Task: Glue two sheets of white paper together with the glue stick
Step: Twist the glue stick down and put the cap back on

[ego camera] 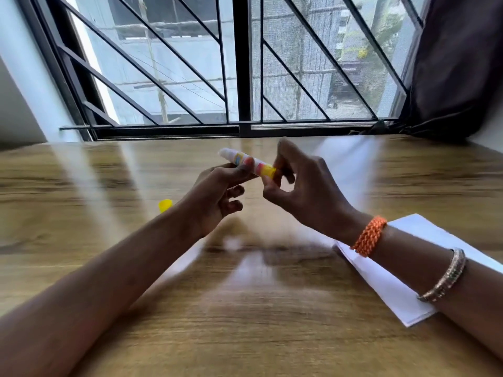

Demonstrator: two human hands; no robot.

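Head view looks forward and down, close over the table (81, 186), facing the window (242, 63).

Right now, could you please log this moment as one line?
left hand: holds glue stick | right hand: pinches its yellow base | cap: off, on table | paper: under right forearm

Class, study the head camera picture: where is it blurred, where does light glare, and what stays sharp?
Head view: the wooden table is smeared by motion blur, with pale streaks of window glare across it; the window bars stay fairly sharp; the glue stick, left hand and right hand are slightly soft; straight lines bow from the wide lens.
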